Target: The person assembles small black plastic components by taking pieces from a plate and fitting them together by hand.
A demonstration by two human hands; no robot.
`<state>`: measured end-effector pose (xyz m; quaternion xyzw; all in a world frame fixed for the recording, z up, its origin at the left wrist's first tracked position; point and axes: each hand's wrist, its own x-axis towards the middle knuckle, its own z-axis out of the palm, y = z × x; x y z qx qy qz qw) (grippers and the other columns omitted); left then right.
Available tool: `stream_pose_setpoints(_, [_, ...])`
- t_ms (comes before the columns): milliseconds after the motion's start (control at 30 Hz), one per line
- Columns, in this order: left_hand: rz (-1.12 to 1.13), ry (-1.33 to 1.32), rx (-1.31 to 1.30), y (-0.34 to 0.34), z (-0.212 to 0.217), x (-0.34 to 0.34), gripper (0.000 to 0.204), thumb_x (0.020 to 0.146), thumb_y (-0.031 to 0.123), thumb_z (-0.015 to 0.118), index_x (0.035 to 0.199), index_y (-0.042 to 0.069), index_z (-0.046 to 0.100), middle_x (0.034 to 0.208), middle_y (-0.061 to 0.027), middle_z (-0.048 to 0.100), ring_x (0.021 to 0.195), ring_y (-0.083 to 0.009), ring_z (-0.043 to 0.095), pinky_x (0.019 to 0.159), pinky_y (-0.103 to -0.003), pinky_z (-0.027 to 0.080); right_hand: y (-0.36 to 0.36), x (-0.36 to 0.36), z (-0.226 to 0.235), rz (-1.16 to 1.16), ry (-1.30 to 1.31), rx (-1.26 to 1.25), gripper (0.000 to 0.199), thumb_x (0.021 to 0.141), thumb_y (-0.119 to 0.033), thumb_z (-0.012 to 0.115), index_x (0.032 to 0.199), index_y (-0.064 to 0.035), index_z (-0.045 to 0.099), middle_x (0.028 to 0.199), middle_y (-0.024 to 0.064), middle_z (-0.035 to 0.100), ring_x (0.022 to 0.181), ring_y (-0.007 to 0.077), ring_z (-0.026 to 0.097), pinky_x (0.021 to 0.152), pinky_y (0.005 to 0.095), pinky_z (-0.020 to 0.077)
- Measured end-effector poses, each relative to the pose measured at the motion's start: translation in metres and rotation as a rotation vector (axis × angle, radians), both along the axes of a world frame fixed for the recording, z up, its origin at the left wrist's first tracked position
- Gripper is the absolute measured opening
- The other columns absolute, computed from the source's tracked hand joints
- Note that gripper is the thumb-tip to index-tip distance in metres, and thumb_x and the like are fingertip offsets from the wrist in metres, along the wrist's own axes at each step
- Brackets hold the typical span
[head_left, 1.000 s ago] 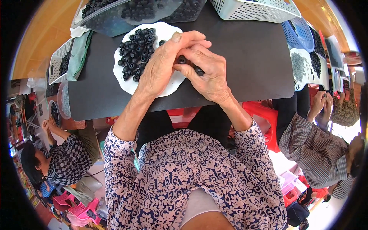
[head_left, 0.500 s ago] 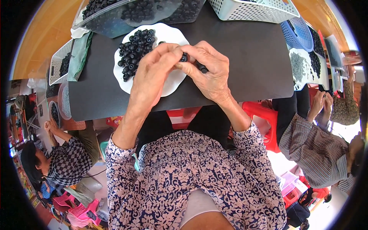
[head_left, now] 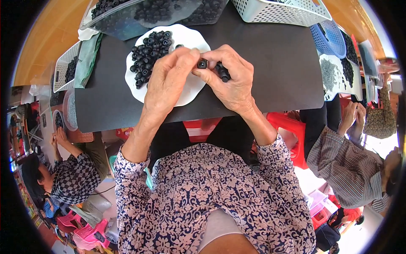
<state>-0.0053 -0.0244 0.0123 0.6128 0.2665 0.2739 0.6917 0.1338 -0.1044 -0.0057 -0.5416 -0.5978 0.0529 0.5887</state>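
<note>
At the wavy right edge of the white plate [head_left: 192,37], the right hand [head_left: 231,78] pinches a small, glossy black piece [head_left: 202,64] between thumb and forefinger; more pieces [head_left: 223,73] nestle in its curled fingers. Just beside it, the left hand [head_left: 169,78] holds its fingers bunched, though I can't tell whether they grip anything. Rounded, knobbly black pieces form a heap [head_left: 148,55] on the plate, atop a smooth, dark table [head_left: 279,67].

An orange-tan surface [head_left: 50,44], wall or floor unclear, curved beyond the dark table's [head_left: 279,63] far left corner. A red plastic stool [head_left: 300,146] stood by the table's near right; pink stools [head_left: 91,237] stood farther off, near left; glare whitened the floor [head_left: 368,233], near right.
</note>
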Motion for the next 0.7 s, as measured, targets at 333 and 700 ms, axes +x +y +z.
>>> stream_pose_setpoints(333, [-0.190, -0.315, -0.231, -0.004, 0.011, 0.027, 0.067, 0.098, 0.056, 0.030, 0.131, 0.000, 0.047, 0.128, -0.0179, 0.054, 0.118, -0.0223, 0.047, 0.104, -0.037, 0.031, -0.002, 0.001, 0.001, 0.027, -0.016, -0.060, 0.023, 0.072, -0.001, 0.077, 0.089, -0.0009, 0.062, 0.083, 0.0069, 0.065, 0.073, 0.0167, 0.063, 0.066, 0.0274, 0.0506])
stream_pose_setpoints(700, [0.025, -0.377, -0.187, -0.010, 0.000, 0.014, 0.050, 0.100, 0.038, 0.035, 0.129, -0.002, 0.047, 0.129, -0.0151, 0.052, 0.123, -0.0215, 0.046, 0.105, -0.036, 0.033, 0.000, 0.008, 0.017, 0.058, 0.058, -0.157, 0.024, 0.075, -0.004, 0.075, 0.096, -0.0041, 0.064, 0.081, 0.0086, 0.062, 0.069, 0.0160, 0.061, 0.062, 0.0285, 0.0489])
